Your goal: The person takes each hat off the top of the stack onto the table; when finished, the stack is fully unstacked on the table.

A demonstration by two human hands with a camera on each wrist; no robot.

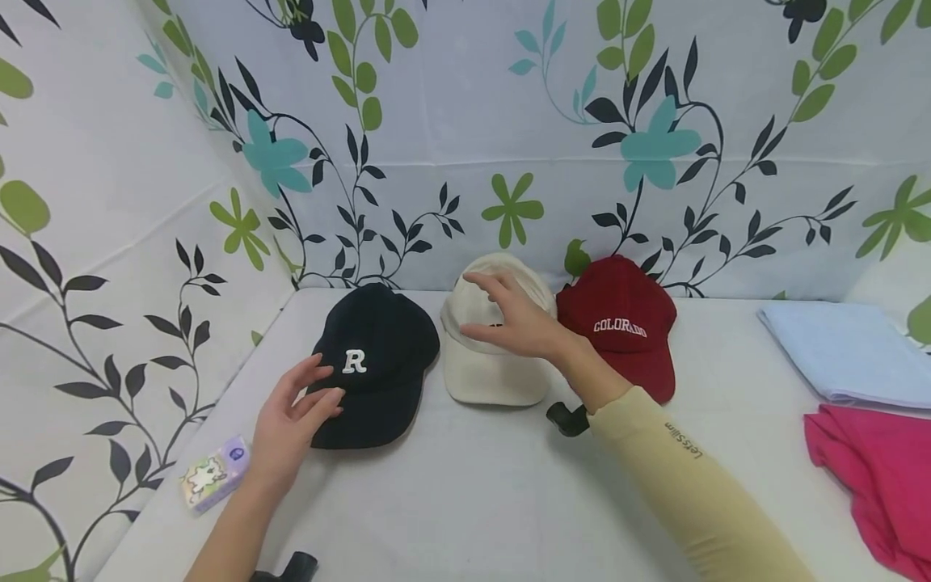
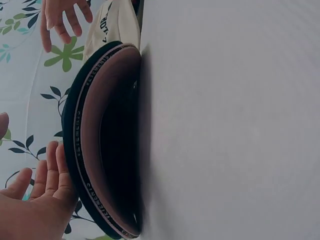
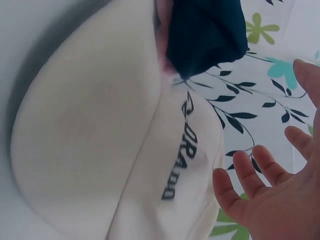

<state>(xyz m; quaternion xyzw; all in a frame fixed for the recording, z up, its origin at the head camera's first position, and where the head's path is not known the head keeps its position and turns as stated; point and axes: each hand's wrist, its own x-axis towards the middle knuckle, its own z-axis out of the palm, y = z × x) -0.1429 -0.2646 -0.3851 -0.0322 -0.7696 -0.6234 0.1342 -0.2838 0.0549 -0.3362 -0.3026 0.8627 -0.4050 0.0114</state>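
A black cap [image 1: 385, 323] with a white letter R lies on the left of the white table. My left hand [image 1: 291, 408] is at its left side, fingers loosely bent and thumb apart; whether the fingertips touch it I cannot tell. In the middle lies a cream cap [image 1: 494, 380], its dark lettering best seen in the right wrist view. Over its crown hovers my right hand [image 1: 516, 323], with fingers and thumb spread and nothing held. To the right of that sits a red cap [image 1: 618, 303] reading COLORADO, partly hidden behind my right forearm.
A small purple box [image 1: 216, 475] is by the table's left edge. Folded light blue cloth [image 1: 851, 347] and bright pink cloth [image 1: 873, 485] lie at the right. Leaf-patterned fabric [image 1: 436, 97] hangs behind the caps. Each wrist carries a black camera [image 1: 567, 419].
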